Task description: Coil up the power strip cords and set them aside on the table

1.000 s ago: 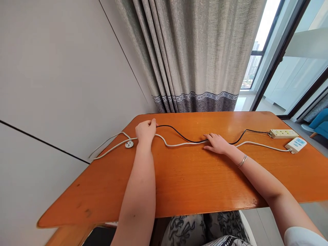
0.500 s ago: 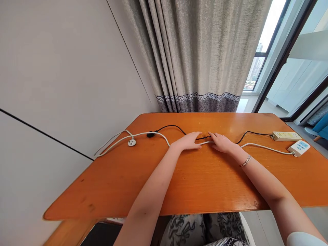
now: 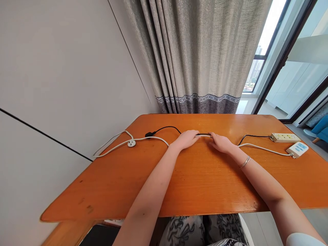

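Note:
Two power cords, a black cord [image 3: 167,127] and a white cord [image 3: 263,148], run across the table and lie side by side between my hands. My left hand [image 3: 188,138] is closed round both cords. To its right, my right hand [image 3: 220,142] also grips the pair, a short stretch apart. The black plug [image 3: 149,134] and the round white plug [image 3: 131,143] lie at the left. At the right end rest the long cream power strip [image 3: 285,137] and the white socket block with blue marks [image 3: 297,149]. My palms hide part of the cords.
The orange-brown wooden table [image 3: 202,184] has a wall [image 3: 64,75] along its left side. A grey curtain [image 3: 202,58] hangs behind its far edge. A dark-framed glass door [image 3: 289,51] stands beyond the right.
Both hands have closed on the cords and brought the black and white lengths together between them. The black plug has shifted slightly left, and the strip and block slightly left too.

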Demonstrator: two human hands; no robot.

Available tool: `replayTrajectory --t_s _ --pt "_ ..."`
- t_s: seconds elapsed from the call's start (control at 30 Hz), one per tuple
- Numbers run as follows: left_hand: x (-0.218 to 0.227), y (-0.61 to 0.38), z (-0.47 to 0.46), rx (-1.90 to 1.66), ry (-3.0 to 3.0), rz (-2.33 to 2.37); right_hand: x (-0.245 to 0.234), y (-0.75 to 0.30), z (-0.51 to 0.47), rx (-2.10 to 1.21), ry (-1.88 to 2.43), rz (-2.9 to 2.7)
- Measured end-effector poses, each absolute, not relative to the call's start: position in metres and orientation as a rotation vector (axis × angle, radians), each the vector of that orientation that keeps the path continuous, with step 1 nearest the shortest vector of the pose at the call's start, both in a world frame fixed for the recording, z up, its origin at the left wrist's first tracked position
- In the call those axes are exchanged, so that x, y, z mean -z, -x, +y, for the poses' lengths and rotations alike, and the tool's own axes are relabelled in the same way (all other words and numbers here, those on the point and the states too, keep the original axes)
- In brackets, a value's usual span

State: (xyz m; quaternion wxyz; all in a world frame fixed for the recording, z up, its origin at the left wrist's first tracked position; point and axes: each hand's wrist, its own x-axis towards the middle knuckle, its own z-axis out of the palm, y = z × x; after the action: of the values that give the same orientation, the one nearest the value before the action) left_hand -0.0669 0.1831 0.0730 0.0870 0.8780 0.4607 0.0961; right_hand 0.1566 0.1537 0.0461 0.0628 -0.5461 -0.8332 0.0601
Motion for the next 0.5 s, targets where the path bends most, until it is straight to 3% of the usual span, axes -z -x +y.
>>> replayTrajectory --t_s 0.3,0.5 --pt "-0.088 0.066 0.174 -0.945 -2.564 1.406 -0.076 -0.162 0.153 -0.225 1.666 -2.307" --pt "-0.100 0.059 0.161 -1.252 -2.411 1.230 -0.101 -0.167 0.139 -0.537 1.047 -1.911"
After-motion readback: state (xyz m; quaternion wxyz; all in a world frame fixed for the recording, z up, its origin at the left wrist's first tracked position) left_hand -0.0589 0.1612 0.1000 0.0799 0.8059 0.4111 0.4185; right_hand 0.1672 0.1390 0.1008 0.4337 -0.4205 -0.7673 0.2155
